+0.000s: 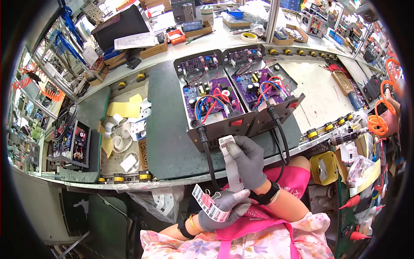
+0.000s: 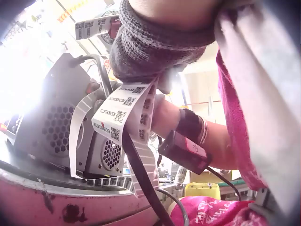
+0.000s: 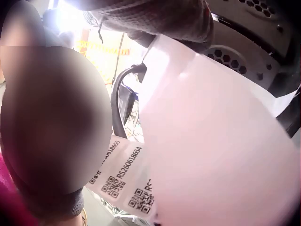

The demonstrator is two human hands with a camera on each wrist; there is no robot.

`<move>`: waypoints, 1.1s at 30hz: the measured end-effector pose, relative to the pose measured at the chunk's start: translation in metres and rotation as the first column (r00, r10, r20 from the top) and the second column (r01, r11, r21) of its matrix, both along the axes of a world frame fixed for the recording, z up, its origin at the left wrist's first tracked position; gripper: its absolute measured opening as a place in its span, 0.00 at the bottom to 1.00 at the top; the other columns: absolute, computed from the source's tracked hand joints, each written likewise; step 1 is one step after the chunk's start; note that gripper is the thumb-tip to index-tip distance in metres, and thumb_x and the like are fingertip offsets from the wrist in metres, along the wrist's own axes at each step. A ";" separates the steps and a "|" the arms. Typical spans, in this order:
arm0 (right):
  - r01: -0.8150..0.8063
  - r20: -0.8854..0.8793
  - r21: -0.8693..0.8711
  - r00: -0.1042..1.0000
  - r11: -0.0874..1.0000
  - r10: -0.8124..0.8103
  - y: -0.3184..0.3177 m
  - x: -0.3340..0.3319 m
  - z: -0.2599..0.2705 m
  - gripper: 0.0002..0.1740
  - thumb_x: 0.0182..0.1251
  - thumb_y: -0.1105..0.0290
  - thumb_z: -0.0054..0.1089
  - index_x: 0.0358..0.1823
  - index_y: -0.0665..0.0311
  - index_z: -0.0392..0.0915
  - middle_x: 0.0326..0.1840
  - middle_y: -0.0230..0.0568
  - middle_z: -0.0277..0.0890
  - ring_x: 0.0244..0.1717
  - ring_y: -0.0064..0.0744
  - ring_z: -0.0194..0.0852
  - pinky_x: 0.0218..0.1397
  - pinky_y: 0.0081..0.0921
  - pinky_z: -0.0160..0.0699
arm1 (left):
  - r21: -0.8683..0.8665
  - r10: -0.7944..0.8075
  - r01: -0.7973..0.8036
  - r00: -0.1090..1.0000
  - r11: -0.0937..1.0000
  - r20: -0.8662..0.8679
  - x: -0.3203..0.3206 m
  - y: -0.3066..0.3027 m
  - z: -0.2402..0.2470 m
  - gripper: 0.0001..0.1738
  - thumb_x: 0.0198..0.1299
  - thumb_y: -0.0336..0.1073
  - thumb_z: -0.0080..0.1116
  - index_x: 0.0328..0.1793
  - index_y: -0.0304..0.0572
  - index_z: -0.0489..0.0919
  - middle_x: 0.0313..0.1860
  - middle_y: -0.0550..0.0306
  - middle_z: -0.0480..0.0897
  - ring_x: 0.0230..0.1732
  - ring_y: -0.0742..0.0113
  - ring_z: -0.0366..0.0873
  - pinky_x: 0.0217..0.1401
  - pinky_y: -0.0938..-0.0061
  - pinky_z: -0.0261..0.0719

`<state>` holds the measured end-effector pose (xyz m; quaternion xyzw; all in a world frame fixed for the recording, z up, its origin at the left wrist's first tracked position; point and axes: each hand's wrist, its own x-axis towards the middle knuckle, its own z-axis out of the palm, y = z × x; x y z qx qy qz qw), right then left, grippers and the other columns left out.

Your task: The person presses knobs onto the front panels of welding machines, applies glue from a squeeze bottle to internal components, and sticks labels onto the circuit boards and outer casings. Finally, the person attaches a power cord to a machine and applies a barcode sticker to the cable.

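Note:
Both hands wear grey gloves and hold a strip of printed labels (image 2: 113, 110) with QR codes and serial numbers. In the head view my right hand (image 1: 249, 162) pinches its upper end with thumb and fingers, close in front of the two open-topped electronic units. Lower down, near the pink apron, my left hand (image 1: 222, 209) grips the strip, and a printed length curls out to its left beside a pink piece (image 1: 207, 200). Blank backing (image 3: 211, 117) fills much of the right wrist view. Purple circuit boards and coloured wires show inside the left unit (image 1: 211, 101) and right unit (image 1: 261, 84).
Black power cables (image 1: 208, 159) hang from the units over the bench edge. The units stand on a dark green board (image 1: 166, 129). Another unit (image 1: 73, 142) is at far left. Paper scraps (image 1: 128, 163) lie between. A yellow bin (image 1: 323, 168) stands below at right.

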<state>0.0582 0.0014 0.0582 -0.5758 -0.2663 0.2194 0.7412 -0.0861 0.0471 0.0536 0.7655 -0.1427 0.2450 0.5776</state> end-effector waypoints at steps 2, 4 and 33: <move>0.020 -0.021 0.031 1.000 0.999 -0.020 0.007 -0.001 0.002 0.09 0.71 0.71 0.56 0.45 0.69 0.80 0.39 0.32 0.81 0.38 0.14 0.73 0.40 0.15 0.73 | 0.004 -0.011 0.011 0.999 1.000 -0.035 -0.003 0.001 -0.002 0.34 0.63 0.23 0.58 0.74 0.44 0.59 0.37 0.49 0.84 0.32 0.61 0.82 0.36 0.70 0.81; 0.020 -0.094 0.061 0.995 0.998 -0.015 0.012 -0.001 0.008 0.09 0.70 0.72 0.57 0.45 0.69 0.80 0.38 0.31 0.81 0.37 0.14 0.73 0.39 0.15 0.73 | 0.011 -0.006 0.007 0.999 1.000 -0.043 -0.005 0.001 -0.003 0.33 0.63 0.23 0.58 0.73 0.43 0.60 0.37 0.49 0.84 0.32 0.61 0.82 0.36 0.70 0.81; 0.110 -0.127 0.163 0.988 0.981 -0.089 0.033 0.005 0.016 0.10 0.69 0.72 0.61 0.45 0.73 0.81 0.36 0.33 0.81 0.36 0.14 0.74 0.38 0.16 0.75 | -0.043 -0.039 0.036 0.997 0.998 -0.073 -0.010 0.000 -0.010 0.31 0.63 0.22 0.57 0.71 0.43 0.61 0.39 0.47 0.85 0.39 0.58 0.85 0.47 0.65 0.82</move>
